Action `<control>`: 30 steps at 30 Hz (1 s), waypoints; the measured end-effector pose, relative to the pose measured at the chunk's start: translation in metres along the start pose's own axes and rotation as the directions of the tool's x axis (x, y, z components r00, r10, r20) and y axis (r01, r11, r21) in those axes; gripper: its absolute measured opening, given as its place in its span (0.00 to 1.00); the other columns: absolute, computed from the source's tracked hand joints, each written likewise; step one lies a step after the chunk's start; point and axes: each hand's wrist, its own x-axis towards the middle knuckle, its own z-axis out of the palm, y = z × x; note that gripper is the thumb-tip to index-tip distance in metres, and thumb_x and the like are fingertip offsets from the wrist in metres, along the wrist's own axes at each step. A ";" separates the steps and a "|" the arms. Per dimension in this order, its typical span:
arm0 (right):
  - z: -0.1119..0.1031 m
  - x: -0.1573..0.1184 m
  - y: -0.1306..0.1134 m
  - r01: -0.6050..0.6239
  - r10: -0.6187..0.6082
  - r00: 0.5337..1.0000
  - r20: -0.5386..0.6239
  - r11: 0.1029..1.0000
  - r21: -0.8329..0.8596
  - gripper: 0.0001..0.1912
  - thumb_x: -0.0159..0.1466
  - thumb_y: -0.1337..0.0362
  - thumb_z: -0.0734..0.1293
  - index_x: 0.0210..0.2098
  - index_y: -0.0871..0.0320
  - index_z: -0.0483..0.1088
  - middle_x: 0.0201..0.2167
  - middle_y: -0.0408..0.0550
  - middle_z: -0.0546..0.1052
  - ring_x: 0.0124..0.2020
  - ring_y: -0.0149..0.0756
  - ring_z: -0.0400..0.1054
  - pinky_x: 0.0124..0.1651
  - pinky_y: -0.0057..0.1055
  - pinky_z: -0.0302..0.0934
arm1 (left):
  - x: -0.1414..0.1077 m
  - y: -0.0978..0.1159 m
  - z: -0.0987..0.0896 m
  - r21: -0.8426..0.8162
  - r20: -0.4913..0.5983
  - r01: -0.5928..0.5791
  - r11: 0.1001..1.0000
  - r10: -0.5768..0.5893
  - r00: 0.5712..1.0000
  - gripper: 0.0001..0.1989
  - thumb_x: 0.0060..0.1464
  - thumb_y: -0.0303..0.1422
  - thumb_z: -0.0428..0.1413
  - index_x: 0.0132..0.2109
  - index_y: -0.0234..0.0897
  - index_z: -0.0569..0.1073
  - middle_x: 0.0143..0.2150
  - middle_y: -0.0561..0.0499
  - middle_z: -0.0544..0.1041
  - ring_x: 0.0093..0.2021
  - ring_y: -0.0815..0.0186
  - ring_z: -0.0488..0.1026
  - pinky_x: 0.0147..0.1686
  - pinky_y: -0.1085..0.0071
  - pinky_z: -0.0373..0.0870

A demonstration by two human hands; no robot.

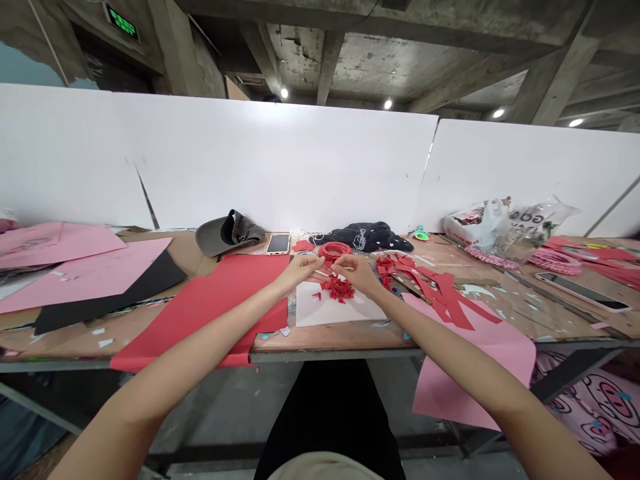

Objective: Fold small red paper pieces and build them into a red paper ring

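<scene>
My left hand (pixel 305 266) and my right hand (pixel 356 272) are raised over a white sheet (pixel 320 313), close together with a small gap between them. The fingers of each are pinched; what they hold, if anything, is too small to make out. Below them lies a pile of small red folded pieces (pixel 338 289). Just behind the hands sits a red ring (pixel 334 251). More red pieces and red paper strips (pixel 453 297) lie to the right, beside a dark pointed tool (pixel 411 289). A large red sheet (pixel 205 307) is under my left forearm.
Behind are a grey cap (pixel 227 233), a phone (pixel 279 244) and a black cloth (pixel 367 237). Pink sheets (pixel 95 267) lie left; another pink sheet (pixel 465 373) hangs over the front edge. Plastic bags (pixel 480 223) and a second phone (pixel 583 291) are right. A white partition (pixel 270 160) stands behind.
</scene>
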 end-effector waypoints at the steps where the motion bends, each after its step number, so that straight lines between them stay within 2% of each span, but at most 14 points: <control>1: -0.002 0.000 -0.001 -0.005 0.004 1.000 0.017 1.000 0.007 0.14 0.56 0.53 0.70 0.26 0.58 0.72 0.27 0.47 0.74 0.30 0.34 0.67 0.37 0.34 0.64 | 0.000 0.001 -0.001 -0.015 -0.012 0.007 1.000 -0.007 1.000 0.24 0.45 0.49 0.65 0.39 0.32 0.78 0.39 0.41 0.82 0.39 0.56 0.80 0.44 0.62 0.76; 5: -0.005 0.001 -0.005 -0.012 0.012 0.998 0.060 1.000 0.010 0.14 0.56 0.54 0.70 0.25 0.58 0.72 0.26 0.46 0.74 0.28 0.33 0.66 0.37 0.34 0.63 | 0.000 0.003 -0.005 -0.084 0.013 0.052 0.995 -0.051 0.999 0.21 0.41 0.44 0.68 0.39 0.32 0.79 0.41 0.43 0.81 0.40 0.58 0.80 0.46 0.63 0.75; 8: -0.005 0.000 -0.006 -0.022 0.022 0.998 0.065 1.000 -0.002 0.14 0.57 0.53 0.70 0.26 0.59 0.73 0.26 0.46 0.74 0.28 0.33 0.66 0.36 0.34 0.62 | 0.000 0.003 -0.006 -0.065 0.028 0.056 0.996 -0.054 0.998 0.19 0.42 0.42 0.69 0.38 0.32 0.79 0.39 0.44 0.81 0.40 0.60 0.79 0.46 0.63 0.75; 15: -0.007 0.000 -0.007 -0.033 0.033 0.994 0.104 0.999 -0.002 0.16 0.57 0.52 0.70 0.26 0.60 0.73 0.25 0.46 0.75 0.27 0.32 0.67 0.33 0.31 0.61 | -0.004 0.011 -0.002 0.151 -0.001 -0.005 0.989 0.005 1.000 0.21 0.45 0.47 0.66 0.38 0.33 0.80 0.35 0.46 0.81 0.37 0.63 0.78 0.43 0.66 0.76; 20: -0.008 0.000 -0.008 -0.077 0.073 0.988 0.134 0.997 0.024 0.16 0.56 0.52 0.71 0.26 0.60 0.74 0.25 0.46 0.76 0.26 0.31 0.67 0.32 0.30 0.60 | -0.003 0.011 -0.002 0.234 0.025 -0.045 0.971 0.040 0.999 0.22 0.46 0.49 0.64 0.39 0.33 0.80 0.36 0.45 0.80 0.36 0.64 0.78 0.39 0.69 0.76; 27: -0.011 0.000 -0.013 -0.117 0.107 0.973 0.206 0.993 0.036 0.17 0.56 0.51 0.71 0.26 0.61 0.74 0.22 0.44 0.73 0.22 0.27 0.61 0.27 0.27 0.53 | -0.002 0.009 -0.004 0.380 0.056 -0.176 0.908 0.167 0.984 0.21 0.47 0.47 0.63 0.36 0.31 0.79 0.34 0.44 0.79 0.33 0.63 0.78 0.36 0.68 0.76; 30: -0.012 0.000 -0.013 -0.127 0.117 0.967 0.228 0.991 0.030 0.17 0.56 0.51 0.71 0.26 0.60 0.74 0.22 0.44 0.73 0.22 0.27 0.61 0.27 0.27 0.53 | -0.002 0.009 -0.004 0.383 0.060 -0.167 0.908 0.156 0.986 0.21 0.48 0.48 0.62 0.36 0.31 0.78 0.33 0.44 0.79 0.33 0.63 0.78 0.35 0.68 0.76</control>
